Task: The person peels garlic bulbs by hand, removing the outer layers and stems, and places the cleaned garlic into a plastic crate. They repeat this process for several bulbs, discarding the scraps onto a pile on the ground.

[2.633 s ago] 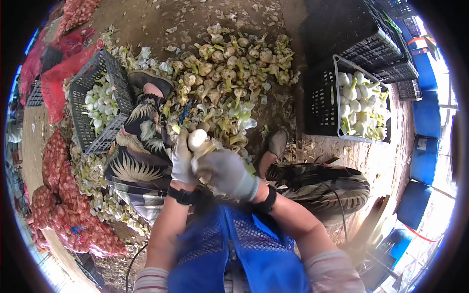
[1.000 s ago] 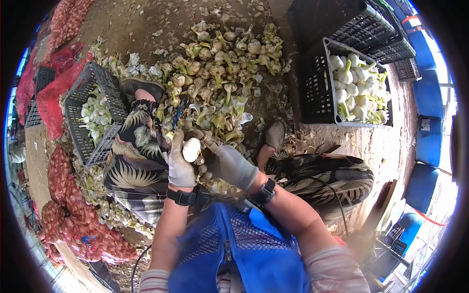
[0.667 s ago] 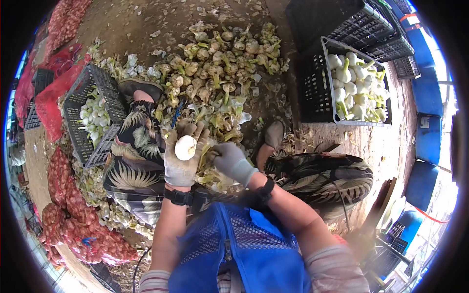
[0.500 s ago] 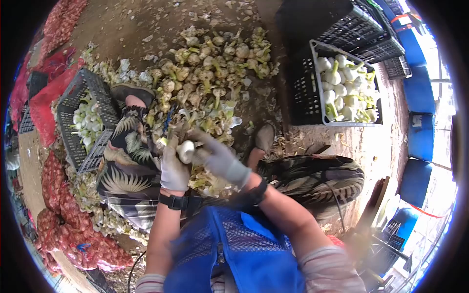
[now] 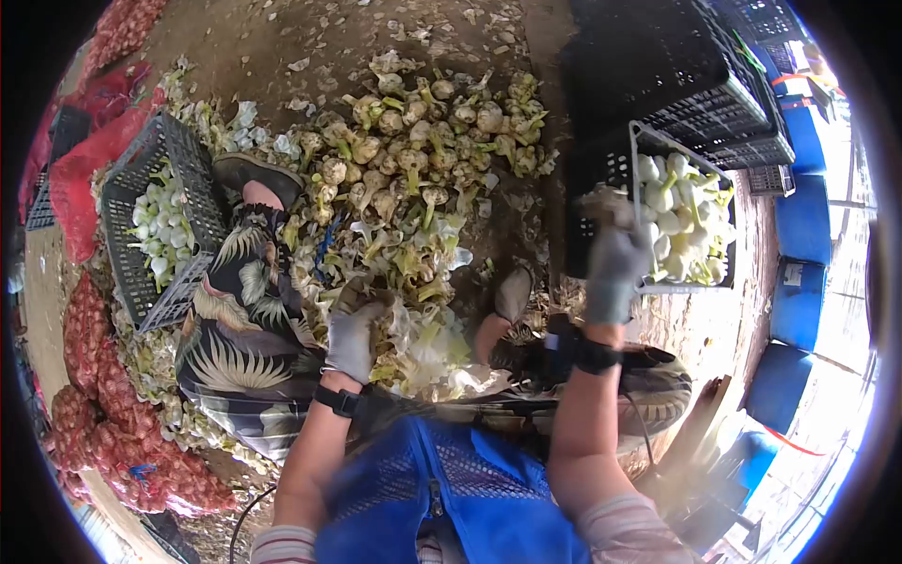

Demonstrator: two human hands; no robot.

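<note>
Brown dirt floor [image 5: 310, 33], littered. Blue panels [image 5: 800, 221] line the right edge, bright daylight behind. Dark crates [image 5: 691, 80] stacked far right.

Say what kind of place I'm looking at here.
Probably a produce packing shed or sorting area: a heap of untrimmed bulbs lies on the littered floor, a black crate on the right holds cleaned white ones, and red mesh sacks of bulbs sit at the left.

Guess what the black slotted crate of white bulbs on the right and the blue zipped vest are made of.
The crate: probably moulded plastic, fairly matte, judging by its regular holes. The vest: likely matte synthetic fabric, from its folds and mesh panels.
</note>
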